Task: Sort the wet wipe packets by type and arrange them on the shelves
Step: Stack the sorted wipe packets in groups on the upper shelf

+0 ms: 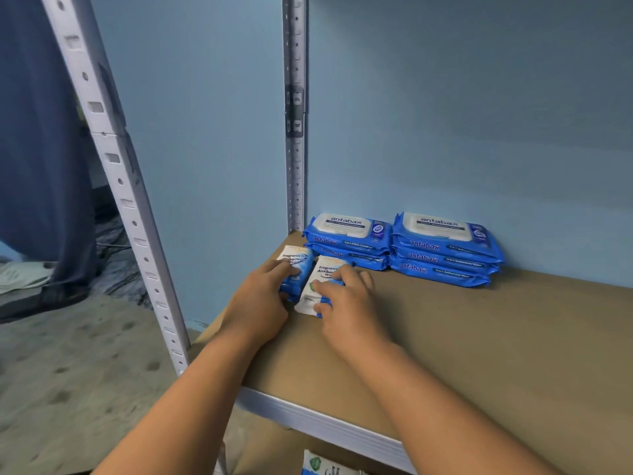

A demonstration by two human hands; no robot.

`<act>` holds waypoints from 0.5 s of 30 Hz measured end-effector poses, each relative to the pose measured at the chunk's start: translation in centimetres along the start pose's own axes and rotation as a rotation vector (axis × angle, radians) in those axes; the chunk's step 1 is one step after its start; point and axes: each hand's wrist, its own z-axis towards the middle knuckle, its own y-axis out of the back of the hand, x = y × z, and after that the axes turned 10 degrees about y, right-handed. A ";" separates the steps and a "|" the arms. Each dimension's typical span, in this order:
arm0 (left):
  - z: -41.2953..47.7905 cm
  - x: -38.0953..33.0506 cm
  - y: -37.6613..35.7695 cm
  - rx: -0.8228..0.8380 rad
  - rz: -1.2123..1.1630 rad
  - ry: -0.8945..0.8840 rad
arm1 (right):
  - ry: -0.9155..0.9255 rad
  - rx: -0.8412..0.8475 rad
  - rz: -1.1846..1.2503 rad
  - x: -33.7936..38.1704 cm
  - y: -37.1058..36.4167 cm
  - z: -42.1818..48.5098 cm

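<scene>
Both forearms reach in from 6 o'clock over the brown shelf board (479, 344), the left hand (262, 298) curled round one white-and-blue packet (295, 259) and the right hand (347, 305) gripping a second packet (318, 281) just beside it. Both packets lie flat near the board's back left corner, printed faces up, long axes running from 7 towards 1 o'clock. At 2 o'clock from them, the left antabax stack (349, 240) and the right antabax stack (445, 250) sit against the wall.

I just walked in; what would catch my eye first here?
The bright blue antabax packs: a left stack and a right stack, side by side at the back of the brown shelf against the blue wall. Just in front, the left hand grips a first small packet and the right hand grips a second small packet beside it.
</scene>
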 end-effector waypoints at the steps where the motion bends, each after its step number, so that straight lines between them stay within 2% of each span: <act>1: 0.4 0.2 -0.1 0.003 0.001 -0.009 | -0.002 -0.028 0.000 -0.2 -0.5 0.5; 7: 1.9 0.7 -0.6 0.007 0.025 -0.012 | -0.054 -0.081 0.055 -0.9 -1.7 1.5; 10: 2.2 1.0 -1.0 -0.023 0.037 -0.057 | -0.060 -0.057 -0.005 -0.7 -1.2 1.2; 15: 2.4 1.5 -1.1 -0.096 0.011 -0.028 | -0.095 -0.050 -0.090 -0.6 -1.2 1.4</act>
